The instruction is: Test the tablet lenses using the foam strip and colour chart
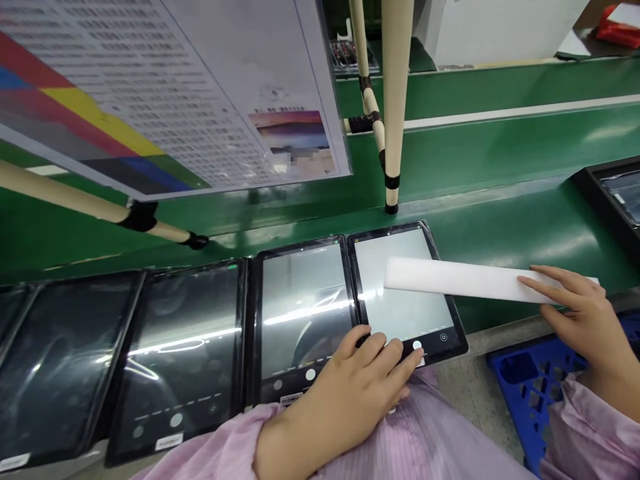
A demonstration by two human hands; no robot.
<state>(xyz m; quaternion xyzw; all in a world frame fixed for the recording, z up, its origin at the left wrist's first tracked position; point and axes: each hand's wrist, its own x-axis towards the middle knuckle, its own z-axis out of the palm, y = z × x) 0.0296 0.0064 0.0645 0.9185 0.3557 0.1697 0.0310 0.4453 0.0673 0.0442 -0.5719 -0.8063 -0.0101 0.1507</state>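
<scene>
Tablet (405,310), black-edged and pale-screened, ends a row of five — left hand (360,387) half spread on it, right hand (583,310) pinching one white strip (463,280).

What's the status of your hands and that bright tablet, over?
Left hand at lower edge of bright-screened tablet, row's right end. Right hand gripping white bar. Bar crosses in front of screen, hiding part of it.

The person wears a pale lilac, finely striped garment (430,437) with creased sleeves (215,447); left hand (367,383) and right hand (583,310) are ungloved.
</scene>
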